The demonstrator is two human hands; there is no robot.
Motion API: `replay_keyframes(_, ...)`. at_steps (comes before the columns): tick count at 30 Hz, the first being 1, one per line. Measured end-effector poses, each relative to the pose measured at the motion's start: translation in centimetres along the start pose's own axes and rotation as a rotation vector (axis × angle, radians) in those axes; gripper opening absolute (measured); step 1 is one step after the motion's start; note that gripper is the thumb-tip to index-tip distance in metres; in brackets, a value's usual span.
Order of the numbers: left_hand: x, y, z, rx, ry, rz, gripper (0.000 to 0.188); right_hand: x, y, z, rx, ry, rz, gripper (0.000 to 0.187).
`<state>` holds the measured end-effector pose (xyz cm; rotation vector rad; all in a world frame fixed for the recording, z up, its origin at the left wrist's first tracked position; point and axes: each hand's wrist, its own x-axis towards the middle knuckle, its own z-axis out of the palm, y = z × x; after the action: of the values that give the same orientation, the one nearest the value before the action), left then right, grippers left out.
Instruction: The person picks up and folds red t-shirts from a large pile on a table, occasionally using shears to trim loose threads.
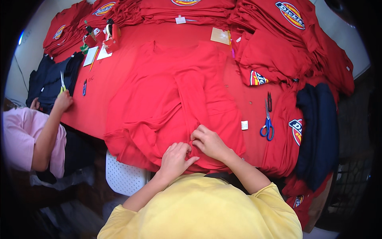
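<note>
A red long-sleeved shirt (159,91) lies spread on the red table in front of me, its neckline at the far side and its cloth bunched near me. My right hand (209,142) pinches a fold of the shirt close to the near edge. Beside it, my left hand (174,160) rests on the same cloth, its thumb stretched away from the fingers. The fingertips of both hands nearly meet, and the bit of cloth between them is partly hidden.
Blue-handled scissors (267,126) and dark thread snips (269,102) lie right. Stacked red shirts (187,14) line the back; dark folded garments (317,131) hang at right. At left, a person in pink (36,139) holds yellow-handled scissors (63,82). Tape dispensers (112,36) stand back left.
</note>
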<state>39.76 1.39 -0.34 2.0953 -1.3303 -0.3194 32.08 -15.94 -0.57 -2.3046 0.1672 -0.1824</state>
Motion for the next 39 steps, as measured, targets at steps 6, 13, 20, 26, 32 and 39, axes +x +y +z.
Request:
replay_keyframes(6, 0.4, -0.6, -1.5, -0.128, -0.114, -0.084, 0.031, 2.5, 1.9, -3.7, 0.016, 0.037, -0.057, 0.009)
replay_keyframes(13, 0.0, -1.8, -2.7, -0.114, -0.309, 0.014, 0.033, 14.9, 5.7, -1.9, -0.148, 0.428, -0.068, 0.016)
replay_keyframes(20, -0.4, -3.4, -4.7, -0.686, -0.141, -0.052, 0.024, 17.4, 9.7, -4.7, 0.883, 0.618, 0.365, 0.035)
replay_keyframes(26, 2.6, -2.0, -4.3, -0.854, -0.115, -0.144, 0.029, 7.5, -2.3, -7.3, 0.669, -0.168, 0.024, 0.038)
replay_keyframes(32, 4.5, -0.3, -5.4, -0.754, -0.163, -0.231, 0.021, 3.4, -2.7, -8.7, 0.254, -0.371, 0.217, 0.025)
replay_keyframes(39, 3.5, 0.7, -6.0, -0.358, -0.04, -0.078, 0.023, 2.1, -3.4, -6.7, 0.292, -0.335, 0.082, 0.019)
